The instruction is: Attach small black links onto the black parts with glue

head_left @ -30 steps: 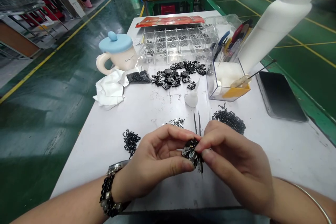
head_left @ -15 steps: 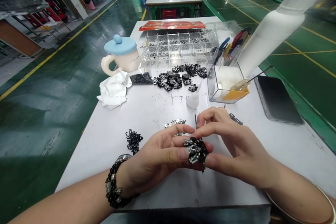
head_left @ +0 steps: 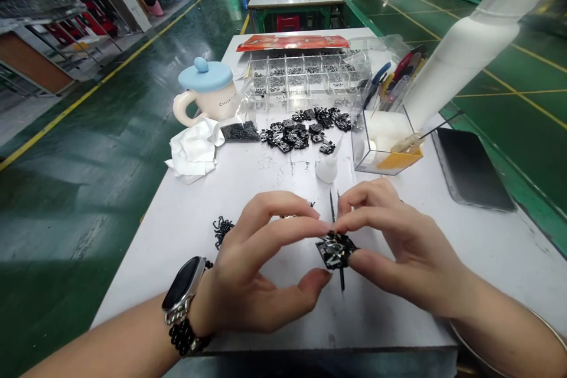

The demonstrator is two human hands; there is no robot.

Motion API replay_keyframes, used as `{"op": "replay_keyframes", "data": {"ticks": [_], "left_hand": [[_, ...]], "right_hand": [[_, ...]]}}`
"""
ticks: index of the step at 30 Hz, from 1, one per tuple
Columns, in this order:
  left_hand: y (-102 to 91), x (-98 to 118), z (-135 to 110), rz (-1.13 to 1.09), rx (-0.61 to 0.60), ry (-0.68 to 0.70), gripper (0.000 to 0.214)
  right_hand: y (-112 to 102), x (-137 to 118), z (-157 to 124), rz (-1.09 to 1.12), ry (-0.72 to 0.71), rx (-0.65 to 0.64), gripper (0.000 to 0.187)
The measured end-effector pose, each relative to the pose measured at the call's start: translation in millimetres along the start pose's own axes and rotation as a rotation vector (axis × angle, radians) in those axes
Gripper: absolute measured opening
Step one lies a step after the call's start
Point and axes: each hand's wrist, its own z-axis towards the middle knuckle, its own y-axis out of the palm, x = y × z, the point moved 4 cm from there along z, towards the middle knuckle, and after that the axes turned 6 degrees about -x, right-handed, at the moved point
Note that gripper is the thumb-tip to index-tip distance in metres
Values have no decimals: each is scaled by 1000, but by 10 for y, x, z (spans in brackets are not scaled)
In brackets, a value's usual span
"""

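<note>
The left hand (head_left: 259,263) has been drawn open (its thumb now clear of the metal, its fingers only just beside it), so the clump of black-and-silver metal parts (head_left: 336,250) is held by the right hand (head_left: 407,251) alone, pinched between thumb and forefinger. The clump is kept between the hands, just above the white bench (head_left: 266,180). Its long axis lies roughly crosswise, slightly tilted, and a thin black stem (head_left: 342,279) is pointed down toward the person.
</note>
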Motion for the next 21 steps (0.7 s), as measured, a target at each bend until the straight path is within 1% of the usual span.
{"op": "replay_keyframes", "data": {"ticks": [2,7,21], "left_hand": [[8,6,35,51,-22,17,47],[0,31,86,84,-19,37,31],[-10,47,80,105,-12,88,20]], "right_hand": [[31,7,-4,55,16,-26,14],[58,6,-6,74,50,-56,11],[120,57,13,165,99,-144,10]]}}
